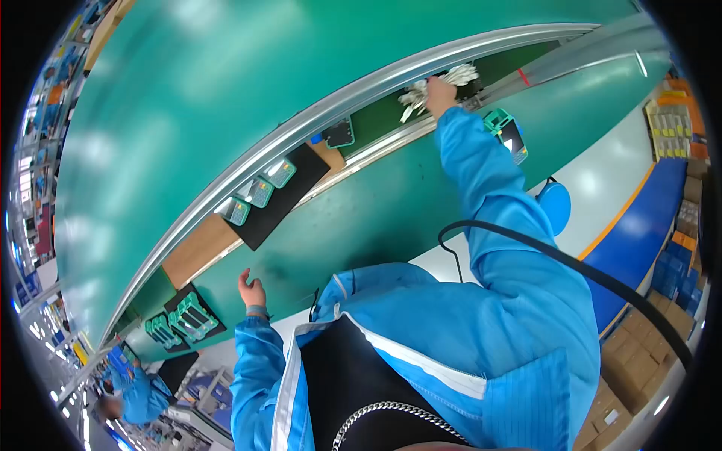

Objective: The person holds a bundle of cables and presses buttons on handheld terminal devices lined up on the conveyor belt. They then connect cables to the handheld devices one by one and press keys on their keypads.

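Observation:
My right hand (441, 96) reaches far out over the sunken green channel, fingers closed on a crumpled white bundle (460, 74). The bundle sticks out on both sides of the hand; what it is made of is too small to tell. My left hand (253, 292) hovers near the bench's front edge, fingers partly curled and apart, holding nothing. Beyond it, three green-framed handheld keypad devices (256, 192) lie in a row on a black mat (289, 197). Another such device (514, 143) is on the bench beside my right sleeve. A dark green-edged part (339, 134) lies in the channel.
A metal rail (338, 98) runs along the channel's far side. Several green frames (193, 317) stand on black pads at the left. A black cable (579, 264) crosses in front of my right arm. A blue round stool seat (554, 207) is right; a co-worker (143, 395) is lower left.

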The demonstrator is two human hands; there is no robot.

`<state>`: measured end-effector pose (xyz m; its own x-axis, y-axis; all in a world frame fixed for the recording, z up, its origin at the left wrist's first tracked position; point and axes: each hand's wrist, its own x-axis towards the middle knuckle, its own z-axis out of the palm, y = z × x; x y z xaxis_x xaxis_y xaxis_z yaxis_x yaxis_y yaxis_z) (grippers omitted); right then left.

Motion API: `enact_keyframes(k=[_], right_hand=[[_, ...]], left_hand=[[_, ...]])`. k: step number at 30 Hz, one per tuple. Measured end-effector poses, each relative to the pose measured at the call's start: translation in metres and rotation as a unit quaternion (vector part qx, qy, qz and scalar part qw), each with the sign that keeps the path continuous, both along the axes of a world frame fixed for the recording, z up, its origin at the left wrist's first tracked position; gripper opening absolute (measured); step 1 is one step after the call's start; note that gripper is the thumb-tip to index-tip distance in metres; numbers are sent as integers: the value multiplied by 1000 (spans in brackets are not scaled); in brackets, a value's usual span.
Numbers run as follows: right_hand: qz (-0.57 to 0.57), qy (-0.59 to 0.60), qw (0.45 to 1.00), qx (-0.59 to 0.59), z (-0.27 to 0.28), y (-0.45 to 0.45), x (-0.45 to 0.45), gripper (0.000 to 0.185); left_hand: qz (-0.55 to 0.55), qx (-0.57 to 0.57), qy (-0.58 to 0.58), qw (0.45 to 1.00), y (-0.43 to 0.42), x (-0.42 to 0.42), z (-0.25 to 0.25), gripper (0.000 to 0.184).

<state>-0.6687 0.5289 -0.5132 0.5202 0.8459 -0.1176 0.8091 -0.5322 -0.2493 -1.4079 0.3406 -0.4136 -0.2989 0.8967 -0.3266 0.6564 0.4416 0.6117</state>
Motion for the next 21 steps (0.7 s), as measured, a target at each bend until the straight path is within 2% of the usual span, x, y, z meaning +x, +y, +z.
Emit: enact_keyframes(k=[1, 3, 7, 9, 11, 13, 14, 15, 17, 20, 21], right_hand=[[97, -108, 988, -60, 45, 1, 0, 20], [134, -173, 975, 35, 17, 15, 46, 13], [194, -210, 945, 158, 26, 19, 86, 9], [142, -96, 970, 173, 32, 17, 59, 13], [17, 147, 967, 206, 27, 17, 6, 18], [-74, 444, 874, 182, 12, 22, -50, 23], [-99, 551, 815, 147, -5, 20, -75, 25], [-163, 666, 726, 42, 42, 12, -109, 26], [-176, 719, 662, -118, 55, 20, -141, 26], [-163, 692, 698, -83, 42, 32, -158, 18], [-122, 708, 689, -93, 43, 32, -153, 19]], left_hand=[[12, -17, -14, 1000, 0, 5, 10, 43], [28, -23, -9, 999, 2, 7, 16, 43], [42, -34, -11, 999, -4, -1, 20, 43], [51, -51, -8, 997, -5, 4, 22, 42], [56, -54, -12, 997, -10, 8, 14, 42], [68, -58, -14, 996, -14, 15, 7, 41], [3, -37, -5, 999, -16, 22, 5, 39], [-62, -16, 4, 998, -17, 28, 2, 37], [-141, 9, 2, 990, -15, 52, 16, 36], [-188, -12, -10, 982, -10, 82, 38, 37], [-199, -22, -13, 980, -11, 89, 45, 37]])
